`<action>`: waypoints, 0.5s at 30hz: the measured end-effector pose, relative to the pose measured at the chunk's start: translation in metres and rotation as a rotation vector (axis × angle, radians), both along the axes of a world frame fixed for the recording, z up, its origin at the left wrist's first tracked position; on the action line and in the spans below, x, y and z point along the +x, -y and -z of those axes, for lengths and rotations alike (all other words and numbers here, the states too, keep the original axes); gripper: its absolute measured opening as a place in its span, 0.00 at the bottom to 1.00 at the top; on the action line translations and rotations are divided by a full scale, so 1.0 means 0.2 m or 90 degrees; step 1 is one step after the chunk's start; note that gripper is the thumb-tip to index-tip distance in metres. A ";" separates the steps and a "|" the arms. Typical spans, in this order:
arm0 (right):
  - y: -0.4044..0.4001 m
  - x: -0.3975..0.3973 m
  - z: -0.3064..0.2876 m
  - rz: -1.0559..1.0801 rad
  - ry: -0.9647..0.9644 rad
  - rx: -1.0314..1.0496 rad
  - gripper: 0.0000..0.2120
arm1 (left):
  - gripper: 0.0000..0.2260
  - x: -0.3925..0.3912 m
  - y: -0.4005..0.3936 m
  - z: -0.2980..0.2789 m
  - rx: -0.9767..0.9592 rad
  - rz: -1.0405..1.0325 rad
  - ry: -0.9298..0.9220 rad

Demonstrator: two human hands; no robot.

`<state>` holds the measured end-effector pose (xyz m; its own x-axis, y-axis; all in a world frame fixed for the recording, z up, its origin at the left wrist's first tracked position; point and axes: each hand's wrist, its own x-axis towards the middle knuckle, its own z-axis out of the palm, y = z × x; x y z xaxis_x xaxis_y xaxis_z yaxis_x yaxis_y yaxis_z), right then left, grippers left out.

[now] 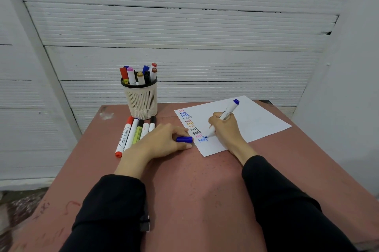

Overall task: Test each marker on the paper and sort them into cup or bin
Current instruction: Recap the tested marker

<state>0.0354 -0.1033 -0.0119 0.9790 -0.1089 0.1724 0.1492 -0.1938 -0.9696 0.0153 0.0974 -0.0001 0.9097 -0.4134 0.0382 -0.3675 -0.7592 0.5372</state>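
Observation:
My right hand grips a blue marker with its tip on the white paper, at the end of a blue word "test" under a column of coloured test words. Between its fingers and thumb my left hand holds the blue cap, resting on the table just left of the paper. Several capped markers lie side by side left of that hand. A cream mesh cup behind them holds several markers upright.
The reddish-brown table ends at a white ribbed wall right behind the cup and paper. The paper's far corner reaches the table's back edge. No bin is in view.

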 end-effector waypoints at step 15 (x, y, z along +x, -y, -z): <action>0.16 0.01 0.04 -0.026 0.060 -0.448 0.11 | 0.16 -0.03 0.01 -0.03 0.057 -0.047 0.049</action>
<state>0.0371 -0.1346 -0.0195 0.9572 0.0964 0.2727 0.2474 -0.7614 -0.5992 0.0103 0.0960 0.0053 0.9336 -0.3505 0.0747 -0.3464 -0.8292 0.4387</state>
